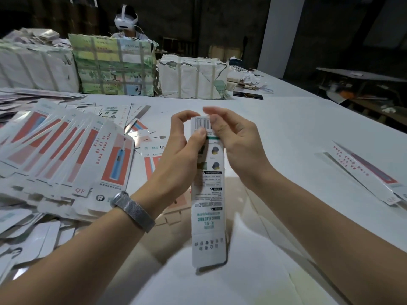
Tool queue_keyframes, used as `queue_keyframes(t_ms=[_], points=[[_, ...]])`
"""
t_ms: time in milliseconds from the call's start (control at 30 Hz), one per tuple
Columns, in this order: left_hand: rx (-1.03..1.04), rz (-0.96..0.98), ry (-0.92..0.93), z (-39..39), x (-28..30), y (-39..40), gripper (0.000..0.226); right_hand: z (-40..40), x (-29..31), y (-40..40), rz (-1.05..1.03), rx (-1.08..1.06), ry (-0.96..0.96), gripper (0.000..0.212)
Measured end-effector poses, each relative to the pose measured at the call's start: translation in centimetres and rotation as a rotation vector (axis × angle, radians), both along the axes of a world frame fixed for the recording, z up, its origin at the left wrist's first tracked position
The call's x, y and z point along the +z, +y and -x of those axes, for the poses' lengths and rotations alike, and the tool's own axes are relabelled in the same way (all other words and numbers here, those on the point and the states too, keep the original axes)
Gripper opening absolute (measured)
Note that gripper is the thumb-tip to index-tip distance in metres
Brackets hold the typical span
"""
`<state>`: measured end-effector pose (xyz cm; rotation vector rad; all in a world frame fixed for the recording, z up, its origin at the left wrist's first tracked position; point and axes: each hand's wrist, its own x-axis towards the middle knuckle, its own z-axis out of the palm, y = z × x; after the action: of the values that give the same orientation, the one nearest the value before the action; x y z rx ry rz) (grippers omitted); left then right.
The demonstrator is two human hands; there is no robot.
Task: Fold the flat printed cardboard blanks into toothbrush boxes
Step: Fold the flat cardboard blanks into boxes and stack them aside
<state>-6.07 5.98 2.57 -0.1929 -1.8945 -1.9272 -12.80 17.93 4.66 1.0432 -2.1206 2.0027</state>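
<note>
Holding the half-formed box (208,192) upright above the white table (286,133), you grip its far end with both hands. Your left hand (182,148) pinches that end, thumb pressed on the printed face just below the barcode, fingers curled behind. Your right hand (233,137) curls round the right edge at the same height, fingertips at the top flap.

The box is long, narrow and white, with a barcode at the far end, a green band under it, two small round pictures, then blocks of fine print. Near the lower end you can read "X-S1" and a green word that looks like "ELECTRIC"; the rest is too small or blurred. The bottom flap is smeared.

To your left lies a fanned pile of flat blanks (66,150), white with red panels and a blue toothbrush picture; one corner reads "QF". Another blank (365,172) lies far right, cut off by the edge. Wrapped bundles (114,64) stand at the back, partly hiding a person wearing a white headset (126,20).
</note>
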Motion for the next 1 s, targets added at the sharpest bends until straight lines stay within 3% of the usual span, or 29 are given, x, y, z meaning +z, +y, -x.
queue_keyframes(t_ms=[133,233,300,367,467,600,733,900,1000], points=[[-0.012,-0.068,-0.049,0.4,0.5,-0.1,0.017,-0.4,0.6,-0.2,-0.317,-0.197,0.287,0.050],[-0.129,-0.091,-0.084,0.5,0.9,-0.2,0.041,-0.1,2.2,0.4,-0.579,-0.220,0.220,0.077],[-0.143,-0.107,-0.065,0.9,1.2,0.0,0.068,0.0,2.9,0.7,-0.642,-0.186,0.150,0.088],[-0.176,-0.085,-0.090,1.1,1.1,0.3,0.078,0.2,2.9,0.9,-0.701,-0.148,0.146,0.093],[-0.137,0.072,-0.195,0.5,0.9,0.3,0.067,2.1,2.9,1.8,-0.821,-0.179,0.184,0.086],[0.052,0.222,-0.202,0.5,0.2,-1.6,0.053,6.7,2.7,6.3,-1.078,-0.383,0.015,0.087],[0.064,0.336,-0.206,0.9,-0.5,-2.2,0.032,10.5,0.6,11.6,-1.331,-0.692,0.029,0.031],[0.256,0.767,-0.277,1.3,-2.0,-3.3,0.023,13.0,-1.2,17.0,-1.324,-0.949,-0.069,0.034],[0.397,1.092,-0.402,1.7,-3.1,-3.6,0.044,13.6,-1.7,18.1,-1.253,-1.035,-0.113,0.033]])
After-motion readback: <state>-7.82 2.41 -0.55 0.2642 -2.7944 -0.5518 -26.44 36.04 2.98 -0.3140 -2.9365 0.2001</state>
